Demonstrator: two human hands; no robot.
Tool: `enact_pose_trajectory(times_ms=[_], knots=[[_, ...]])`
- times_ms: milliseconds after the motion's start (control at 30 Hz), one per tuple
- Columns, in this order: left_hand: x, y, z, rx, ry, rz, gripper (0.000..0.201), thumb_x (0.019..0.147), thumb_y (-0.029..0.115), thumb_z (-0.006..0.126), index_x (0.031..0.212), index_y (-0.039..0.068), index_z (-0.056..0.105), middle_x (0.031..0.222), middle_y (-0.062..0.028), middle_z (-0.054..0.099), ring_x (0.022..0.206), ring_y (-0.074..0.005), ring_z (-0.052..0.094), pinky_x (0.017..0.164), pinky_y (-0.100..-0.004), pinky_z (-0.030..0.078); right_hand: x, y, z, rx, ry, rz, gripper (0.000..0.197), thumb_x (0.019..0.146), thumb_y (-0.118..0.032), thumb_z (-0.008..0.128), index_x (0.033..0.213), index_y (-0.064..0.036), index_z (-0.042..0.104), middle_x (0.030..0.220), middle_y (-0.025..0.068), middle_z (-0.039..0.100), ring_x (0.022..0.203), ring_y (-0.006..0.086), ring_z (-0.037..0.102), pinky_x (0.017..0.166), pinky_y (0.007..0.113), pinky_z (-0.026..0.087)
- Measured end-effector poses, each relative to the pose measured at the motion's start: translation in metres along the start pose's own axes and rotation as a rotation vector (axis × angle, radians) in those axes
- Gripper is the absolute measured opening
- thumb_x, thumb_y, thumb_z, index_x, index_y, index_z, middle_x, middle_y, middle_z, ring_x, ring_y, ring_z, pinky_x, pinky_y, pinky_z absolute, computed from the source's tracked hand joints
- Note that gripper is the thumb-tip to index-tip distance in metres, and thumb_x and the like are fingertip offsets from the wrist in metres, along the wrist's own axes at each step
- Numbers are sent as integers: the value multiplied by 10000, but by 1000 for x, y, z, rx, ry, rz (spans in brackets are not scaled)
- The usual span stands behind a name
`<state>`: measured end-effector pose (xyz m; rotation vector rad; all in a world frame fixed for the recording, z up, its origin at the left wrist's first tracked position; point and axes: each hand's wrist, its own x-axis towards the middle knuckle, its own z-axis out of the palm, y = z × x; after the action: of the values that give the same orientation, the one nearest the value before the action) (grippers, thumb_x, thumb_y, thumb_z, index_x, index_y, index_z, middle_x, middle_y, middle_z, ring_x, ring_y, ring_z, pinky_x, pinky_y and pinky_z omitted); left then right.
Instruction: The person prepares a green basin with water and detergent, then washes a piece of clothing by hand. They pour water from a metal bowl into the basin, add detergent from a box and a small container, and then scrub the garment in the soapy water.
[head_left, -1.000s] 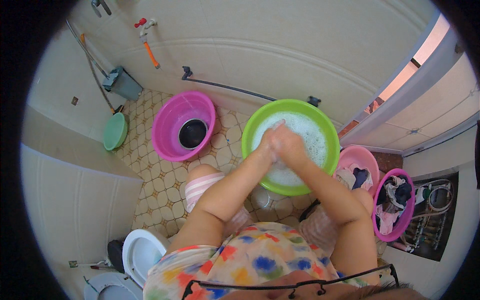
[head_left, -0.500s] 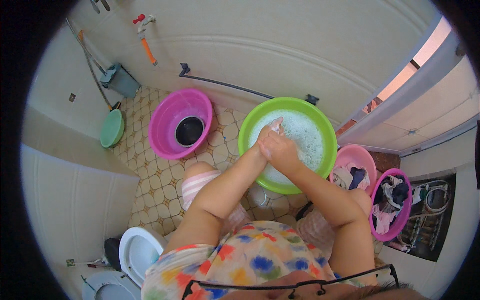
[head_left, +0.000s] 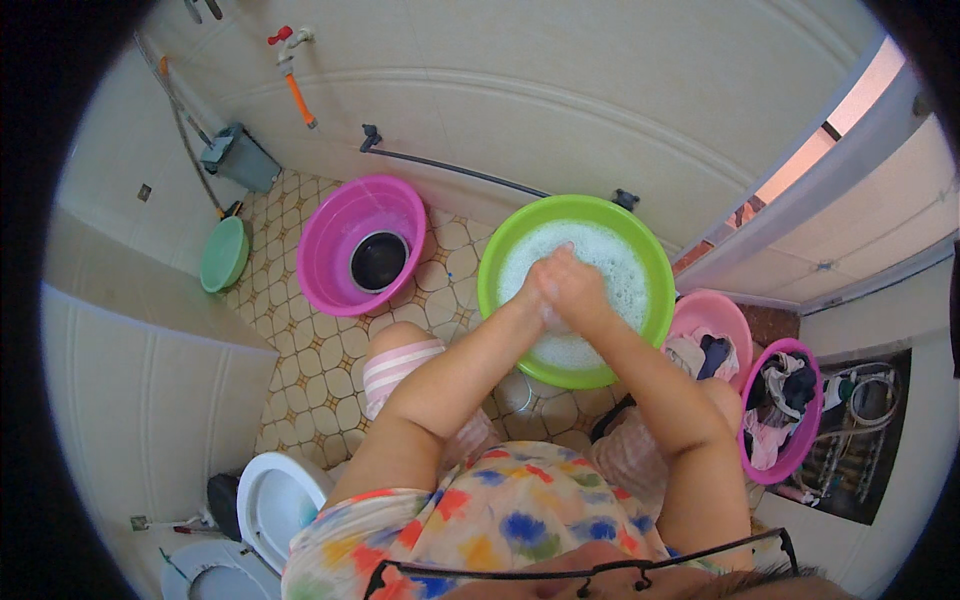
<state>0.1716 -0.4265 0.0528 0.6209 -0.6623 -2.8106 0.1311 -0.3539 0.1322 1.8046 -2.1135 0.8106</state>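
Over a lime-green basin [head_left: 487, 290], my two hands are pressed together. The basin holds water covered with white suds [head_left: 610, 268]. My left hand [head_left: 541, 283] is closed and partly covered by the right. My right hand [head_left: 577, 285] is wrapped against it, with one fingertip pointing toward the far side. Something whitish, perhaps foam or a small soapy cloth, shows just below where they meet. What lies between the palms is hidden.
To the left stands a magenta basin [head_left: 318, 262] with a dark round bowl [head_left: 379, 262] in it. On the right, a pink basin [head_left: 735, 312] and a magenta basin [head_left: 806, 450] hold clothes. A tap with an orange hose [head_left: 298, 100] is on the wall; a toilet [head_left: 262, 500] stands lower left.
My hands have turned and closed more tightly together, the left fingers no longer stretched out. They have shifted slightly right over the suds. The basins have stayed in place.
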Motion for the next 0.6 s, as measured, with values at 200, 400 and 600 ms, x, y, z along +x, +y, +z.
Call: enact_pose_trajectory(times_ms=[200, 400, 600], knots=[[-20, 7, 54, 2, 83, -14, 271, 901, 357, 475, 907, 102, 567, 829, -72, 609, 724, -188, 592, 635, -343, 480, 6, 38, -5, 38, 120, 135, 214, 840, -229, 536, 709, -62, 568, 745, 119, 548, 686, 295, 575, 552, 398, 477], [-11, 13, 7, -1, 29, -134, 268, 899, 340, 470, 914, 91, 567, 838, -73, 614, 746, -210, 596, 666, -364, 487, 6, 19, 1, -29, -38, 17, 220, 845, -194, 542, 675, -54, 528, 728, 149, 531, 655, 347, 536, 578, 428, 442], [-30, 11, 59, 80, 88, -17, 255, 883, 373, 492, 890, 129, 565, 843, -69, 610, 731, -201, 591, 642, -378, 486, 10, 45, -5, 147, 181, 182, 200, 830, -177, 551, 668, -62, 524, 713, 133, 530, 630, 320, 541, 544, 403, 453]])
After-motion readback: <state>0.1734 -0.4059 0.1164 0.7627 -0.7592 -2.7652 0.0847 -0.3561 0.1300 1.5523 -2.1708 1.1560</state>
